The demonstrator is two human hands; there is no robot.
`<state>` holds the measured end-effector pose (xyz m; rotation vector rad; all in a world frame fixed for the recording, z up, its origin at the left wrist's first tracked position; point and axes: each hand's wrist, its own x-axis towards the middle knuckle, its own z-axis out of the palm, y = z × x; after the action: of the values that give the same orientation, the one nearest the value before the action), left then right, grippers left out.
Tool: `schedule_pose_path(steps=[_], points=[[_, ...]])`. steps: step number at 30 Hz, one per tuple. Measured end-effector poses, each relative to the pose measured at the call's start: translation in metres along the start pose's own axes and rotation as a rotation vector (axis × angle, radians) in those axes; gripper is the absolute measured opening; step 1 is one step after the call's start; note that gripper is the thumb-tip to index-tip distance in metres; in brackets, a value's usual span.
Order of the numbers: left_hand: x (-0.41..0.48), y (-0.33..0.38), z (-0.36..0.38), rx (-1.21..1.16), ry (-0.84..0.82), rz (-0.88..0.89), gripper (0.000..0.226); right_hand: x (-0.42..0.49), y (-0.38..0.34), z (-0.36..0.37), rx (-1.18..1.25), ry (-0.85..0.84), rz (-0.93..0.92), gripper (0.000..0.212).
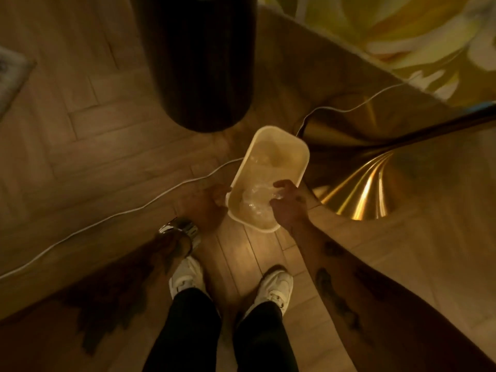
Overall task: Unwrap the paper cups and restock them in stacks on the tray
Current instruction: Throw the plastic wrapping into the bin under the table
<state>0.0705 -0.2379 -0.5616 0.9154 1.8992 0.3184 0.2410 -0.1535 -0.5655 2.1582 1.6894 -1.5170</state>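
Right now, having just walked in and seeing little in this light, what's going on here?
A person stands over a cream plastic bin, the left hand holding its rim. The right hand grips crumpled clear plastic wrap inside the bin. A white cable lies across the floor beside them.

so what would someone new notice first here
The cream rectangular plastic bin is dead centre, the left hand gripping its left rim. The right hand pinches crumpled clear plastic wrap inside it. To the right, a shiny gold flared base catches the light.
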Motion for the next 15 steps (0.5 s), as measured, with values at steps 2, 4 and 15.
schedule_pose_path(steps=[2, 4, 15], points=[[0.01, -0.004, 0.012, -0.003, 0.004, -0.001, 0.037, 0.017, 0.005, 0.017, -0.052, -0.038, -0.006, 0.041], [0.011, -0.009, 0.024, 0.015, 0.034, 0.048, 0.036, 0.03, 0.004, 0.032, -0.086, -0.084, -0.041, 0.04], [0.005, -0.016, 0.021, 0.044, 0.054, 0.072, 0.034, 0.036, -0.005, 0.037, -0.212, -0.052, 0.046, 0.041]])
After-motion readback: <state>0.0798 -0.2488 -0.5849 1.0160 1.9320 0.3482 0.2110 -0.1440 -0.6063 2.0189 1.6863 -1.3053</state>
